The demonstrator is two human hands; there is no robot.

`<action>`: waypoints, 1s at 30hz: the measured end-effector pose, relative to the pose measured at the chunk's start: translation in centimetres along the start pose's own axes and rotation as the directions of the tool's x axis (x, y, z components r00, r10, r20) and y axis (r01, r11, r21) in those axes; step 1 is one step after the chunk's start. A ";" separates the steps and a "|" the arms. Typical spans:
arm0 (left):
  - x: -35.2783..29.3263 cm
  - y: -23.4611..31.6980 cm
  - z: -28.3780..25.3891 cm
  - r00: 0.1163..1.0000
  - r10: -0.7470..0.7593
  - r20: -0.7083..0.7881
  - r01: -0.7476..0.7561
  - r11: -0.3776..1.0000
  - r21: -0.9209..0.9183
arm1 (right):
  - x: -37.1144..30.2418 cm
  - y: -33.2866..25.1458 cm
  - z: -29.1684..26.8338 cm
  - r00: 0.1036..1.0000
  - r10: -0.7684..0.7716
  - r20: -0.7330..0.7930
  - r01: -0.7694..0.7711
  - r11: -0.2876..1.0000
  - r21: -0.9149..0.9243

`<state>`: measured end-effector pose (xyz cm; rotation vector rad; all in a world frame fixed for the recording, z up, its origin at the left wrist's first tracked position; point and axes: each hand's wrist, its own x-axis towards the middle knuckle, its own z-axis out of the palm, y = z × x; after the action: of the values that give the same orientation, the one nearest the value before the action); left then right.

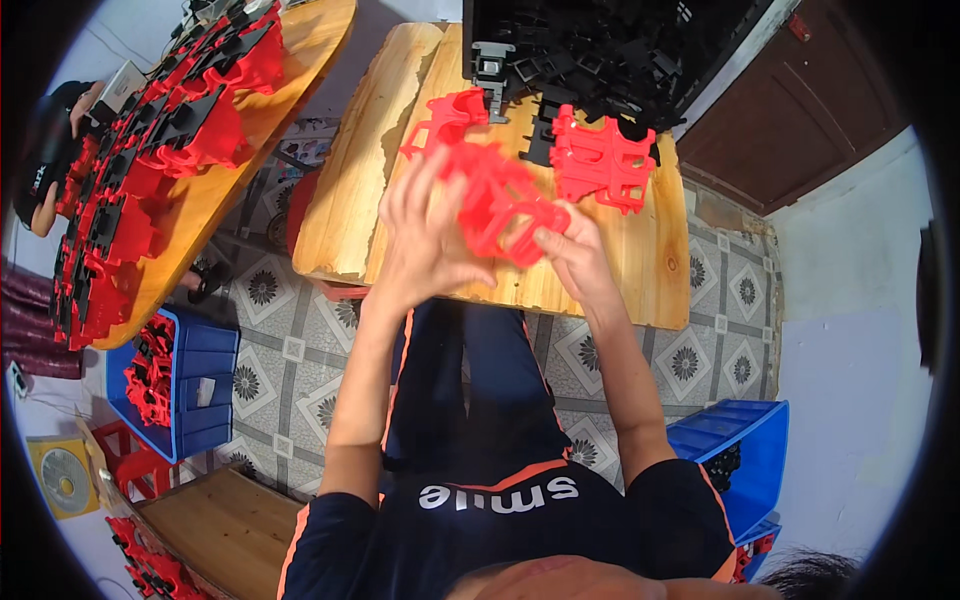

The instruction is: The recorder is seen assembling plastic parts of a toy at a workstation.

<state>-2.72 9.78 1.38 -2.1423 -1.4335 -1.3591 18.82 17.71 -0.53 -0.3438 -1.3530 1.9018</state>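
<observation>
Above the near part of the wooden table (pixel 640 280), my right hand (pixel 580 255) grips a red plastic frame with cut-out openings (pixel 497 205) by its near right end. My left hand (pixel 425 235) is beside the frame's left side, fingers spread and slightly blurred; it does not appear to hold anything. Another red plastic frame (pixel 603 160) lies to the right of the held one. Beyond my left fingers is a third red piece (pixel 455 112), next to a grey and black plastic bracket (pixel 490 75).
A large black bin (pixel 468 40) full of black plastic parts stands at the table's far side. On the left, a second wooden table (pixel 265 125) carries rows of red and black assemblies, with a person (pixel 50 150) beyond it. Blue crates (pixel 205 390) flank me on the floor.
</observation>
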 end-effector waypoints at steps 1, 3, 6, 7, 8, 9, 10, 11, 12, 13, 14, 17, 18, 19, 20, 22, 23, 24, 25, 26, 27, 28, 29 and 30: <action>-0.7 -0.2 -0.7 1.000 -0.002 -0.004 0.002 1.000 0.002 | 0.2 -0.2 1.0 1.000 0.001 0.004 -0.001 1.000 -0.003; -2.2 -0.8 -1.6 0.985 0.170 0.016 -0.171 0.979 0.108 | 1.1 -0.8 3.3 0.964 0.215 0.154 -0.206 0.976 -0.070; -6.7 0.0 -1.9 0.974 -0.194 -0.114 0.164 0.959 -0.231 | 8.7 -1.4 1.5 0.890 0.100 0.444 0.085 0.922 -0.378; -8.2 0.4 -2.6 0.876 -0.470 -0.108 0.383 0.813 -0.438 | 11.9 -3.1 3.9 0.971 0.208 0.114 -0.118 0.841 -0.528; -8.1 1.4 -2.5 0.785 -0.610 -0.114 0.415 0.652 -0.634 | 16.1 -1.3 0.6 0.994 -0.103 -0.026 0.065 0.781 -0.621; -8.2 2.4 -2.7 0.638 -0.770 -0.032 0.444 0.402 -0.801 | 19.6 -0.7 -2.0 0.911 -0.412 -0.015 0.117 0.292 -0.949; -9.0 2.6 -2.9 0.588 -0.808 -0.036 0.362 0.303 -0.881 | 22.1 0.0 -3.2 0.831 -0.538 0.143 0.072 -0.150 -0.986; -9.8 2.5 -2.8 0.539 -0.842 -0.028 0.263 0.200 -0.944 | 24.0 1.0 -4.6 0.788 -0.561 0.253 0.034 -0.371 -0.928; -10.5 2.6 -2.9 0.547 -0.837 -0.029 0.254 0.199 -0.946 | 25.8 1.8 -7.4 0.832 -0.451 0.322 0.063 -0.500 -0.864; -11.2 2.6 -3.1 0.521 -0.853 0.043 0.258 0.109 -0.960 | 26.8 2.0 -9.6 0.869 -0.325 0.373 0.107 -0.613 -0.782; -11.9 2.4 -3.6 0.484 -0.868 0.107 0.261 0.026 -0.965 | 27.3 1.8 -9.7 0.874 -0.285 0.393 0.102 -0.684 -0.723; -13.0 2.4 -4.8 0.411 -0.908 0.081 0.209 0.007 -0.978 | 25.7 -0.5 -5.7 0.737 -0.458 0.496 0.002 -0.733 -0.680; -13.3 2.4 -5.1 0.425 -0.902 0.076 0.169 -0.004 -0.986 | 23.9 -2.1 -3.8 0.709 -0.520 0.475 -0.037 -0.701 -0.712; -13.4 2.5 -5.6 0.421 -0.902 0.095 0.201 -0.010 -0.980 | 21.7 -3.2 -2.4 0.627 -0.616 0.477 -0.061 -0.649 -0.758; -13.2 2.8 -5.8 0.403 -0.909 0.103 0.180 -0.032 -0.983 | 18.8 -3.9 -1.0 0.592 -0.686 0.424 0.005 -0.523 -0.852; -13.7 2.8 -5.6 0.439 -0.892 0.106 0.177 -0.030 -0.984 | 12.7 -3.0 0.5 0.600 -0.755 0.264 0.149 -0.219 -0.964; -14.0 2.7 -5.4 0.423 -0.898 0.124 0.186 -0.048 -0.981 | 10.1 -2.3 1.1 0.638 -0.750 0.176 0.214 -0.047 -0.976; -14.2 2.7 -5.0 0.398 -0.900 0.174 0.131 -0.132 -0.983 | 7.3 -0.2 1.1 0.718 -0.696 -0.020 0.180 0.213 -0.960; -14.1 2.7 -4.5 0.379 -0.897 0.227 0.074 -0.215 -0.974 | 5.2 2.4 -0.2 0.740 -0.667 -0.089 0.150 0.293 -0.944; -13.6 2.8 -4.2 0.343 -0.910 0.234 0.132 -0.200 -0.971 | 3.2 4.8 -1.3 0.759 -0.632 -0.157 0.123 0.375 -0.919; -13.4 3.1 -4.2 0.331 -0.911 0.246 0.140 -0.210 -0.968 | 1.5 6.2 -1.6 0.765 -0.622 -0.168 0.107 0.381 -0.918; -13.0 3.3 -4.2 0.328 -0.910 0.253 0.118 -0.226 -0.967 | 0.2 7.0 -1.6 0.821 -0.558 -0.120 0.043 0.270 -0.962; -12.9 3.5 -4.2 0.325 -0.910 0.259 0.095 -0.241 -0.966 | -1.1 7.5 -1.7 0.871 -0.484 -0.080 -0.008 0.150 -0.989; -13.4 3.5 -4.4 0.295 -0.920 0.258 0.089 -0.242 -0.966 | -1.8 6.8 -0.8 0.880 -0.474 0.035 -0.042 -0.151 -0.988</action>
<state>-3.59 -2.88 -5.80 -0.2371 -1.3075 -3.8641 17.60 15.96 -7.24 -1.0446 -2.1647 -0.0341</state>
